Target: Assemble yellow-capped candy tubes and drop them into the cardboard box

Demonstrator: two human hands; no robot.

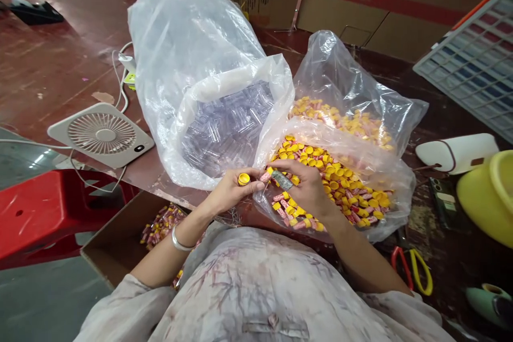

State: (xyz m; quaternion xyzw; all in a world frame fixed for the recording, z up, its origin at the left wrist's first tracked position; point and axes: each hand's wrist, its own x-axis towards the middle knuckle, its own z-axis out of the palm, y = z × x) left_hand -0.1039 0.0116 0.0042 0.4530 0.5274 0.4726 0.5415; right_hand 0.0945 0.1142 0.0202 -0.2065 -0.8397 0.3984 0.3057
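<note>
My left hand (234,191) is closed, with a yellow cap (243,178) held by its curled fingers. Its thumb and fingertip pinch a small pink-patterned, yellow-capped tube (265,175). My right hand (308,188) is closed around a small grey speckled block (282,180), its fingertips at the tube's yellow end. Under and beside the right hand, a clear plastic bag (403,187) lies open, full of similar pink tubes with yellow caps (334,173). Behind my left hand, a large whitish plastic bag (180,112) gapes open over many clear plastic tubes (226,128).
A fan (105,133) and a red stool (36,214) are at the left. Below the table edge, a cardboard box (108,243) holds more capped tubes. Scissors (412,270), a phone (444,200), a yellow bucket (489,197) and a grey crate (473,64) are at the right.
</note>
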